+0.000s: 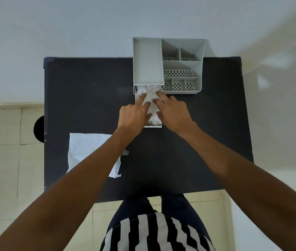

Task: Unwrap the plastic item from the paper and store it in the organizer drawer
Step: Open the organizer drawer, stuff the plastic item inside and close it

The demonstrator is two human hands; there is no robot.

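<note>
A grey desk organizer (149,60) stands at the far edge of the black table (89,98). Its drawer (153,126) is pulled out toward me. A crinkled whitish plastic item (150,96) lies inside the drawer. My left hand (134,115) and my right hand (172,111) rest on it from either side, fingers spread and pressing down on the plastic. The flattened white paper (83,149) lies on the table at the near left, partly under my left forearm.
The organizer's right half has several open compartments (181,69) with perforated floors. A wall rises right behind the table. Tiled floor shows to the left and near side, with a dark round object (39,129) by the table's left edge.
</note>
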